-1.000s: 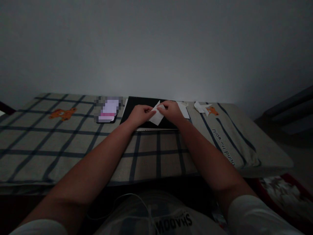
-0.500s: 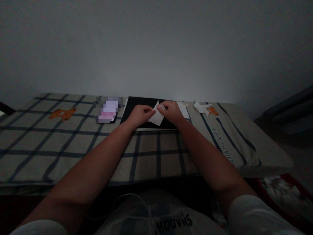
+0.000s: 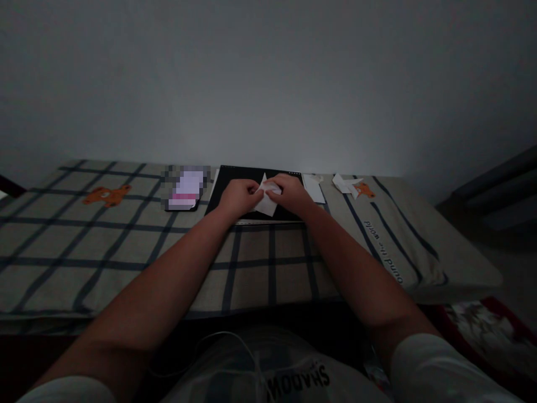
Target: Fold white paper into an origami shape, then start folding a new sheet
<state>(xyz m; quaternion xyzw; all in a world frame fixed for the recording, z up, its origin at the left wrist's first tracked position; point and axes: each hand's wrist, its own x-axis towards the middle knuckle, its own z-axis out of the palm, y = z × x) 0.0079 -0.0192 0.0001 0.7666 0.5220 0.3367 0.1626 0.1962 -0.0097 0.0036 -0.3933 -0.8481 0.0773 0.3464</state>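
Note:
A small folded piece of white paper [image 3: 267, 206] is pinched between both hands, a pointed tip sticking up at its far end. My left hand [image 3: 238, 197] grips its left side with thumb and fingers. From the other side, my right hand [image 3: 290, 193] is closed on it, the thumb pressed close to the left thumb. Beneath the hands lies a black notebook [image 3: 229, 179] with white page edges showing along its near and left sides. The fingers hide part of the folds.
A phone [image 3: 187, 190] with a lit, blurred screen lies left of the notebook. To the right are a white paper sheet [image 3: 314, 190] and folded white paper pieces [image 3: 346, 184]. A checked cloth [image 3: 255, 280] covers the table, which meets a plain wall [image 3: 268, 84].
The paper's pointed tip has shifted slightly left. My right hand has also moved a little left, bringing the thumbs closer together. Everything else stays in place.

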